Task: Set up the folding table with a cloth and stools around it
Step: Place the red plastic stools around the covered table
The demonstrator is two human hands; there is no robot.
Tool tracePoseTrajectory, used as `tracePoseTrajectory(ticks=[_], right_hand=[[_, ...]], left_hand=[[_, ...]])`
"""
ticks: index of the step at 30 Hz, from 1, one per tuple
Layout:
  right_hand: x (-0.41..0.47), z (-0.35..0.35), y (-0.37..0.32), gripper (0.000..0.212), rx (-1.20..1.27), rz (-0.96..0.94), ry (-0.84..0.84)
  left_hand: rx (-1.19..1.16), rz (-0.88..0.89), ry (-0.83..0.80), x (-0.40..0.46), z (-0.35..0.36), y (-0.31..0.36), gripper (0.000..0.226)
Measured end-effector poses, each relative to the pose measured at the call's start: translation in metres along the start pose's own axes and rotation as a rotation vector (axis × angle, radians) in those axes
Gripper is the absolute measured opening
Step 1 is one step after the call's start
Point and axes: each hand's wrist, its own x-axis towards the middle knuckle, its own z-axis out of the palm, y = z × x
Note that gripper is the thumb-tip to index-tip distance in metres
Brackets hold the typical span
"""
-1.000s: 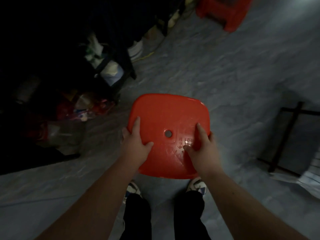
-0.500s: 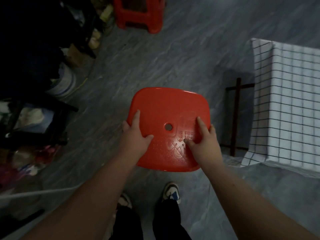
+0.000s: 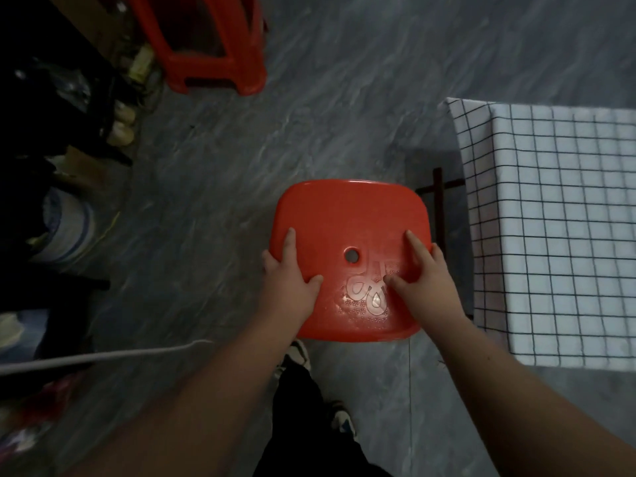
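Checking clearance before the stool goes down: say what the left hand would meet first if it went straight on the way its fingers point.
Beyond the stool seat that the left hand grips, probably bare floor; depth unclear.

Person, head view. Both forearms bare to the frame edge; no sleeves, watch or rings visible on the left hand (image 3: 289, 287) or right hand (image 3: 426, 284). Black trousers (image 3: 309, 432). Below the hands: sneakers (image 3: 298, 352), white with dark markings.

Left hand (image 3: 290, 282) and right hand (image 3: 425, 280) in edge grip, thumbs on top, forearms extended
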Motion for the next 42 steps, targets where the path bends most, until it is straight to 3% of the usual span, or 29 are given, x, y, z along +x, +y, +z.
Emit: tracePoseTrajectory(ticks=[12,19,25,33,42], right_hand=[[0.092,-0.047,0.061,0.091,0.004,0.059,0.004],[0.095,-0.054,0.047,0.092,-0.099,0.087,-0.093],[0.056,-0.097,-0.016,0.081,-0.138,-0.034,-0.095],[-0.066,-0.202,-0.149,0.071,-0.224,-0.344,-0.033],[-0.168,-0.234,-0.256,0.069,-0.331,-0.678,0.064]], left_hand=[[0.093,0.031,-0.046,0.056,0.083,0.069,0.099],[0.086,-0.038,-0.116,0.056,0.070,0.080,0.099],[0.104,0.114,-0.044,0.026,-0.002,0.117,0.080],[0.294,0.293,0.164,-0.083,-0.177,0.178,0.065],[0.342,0.239,0.344,-0.189,-0.295,0.172,0.069]])
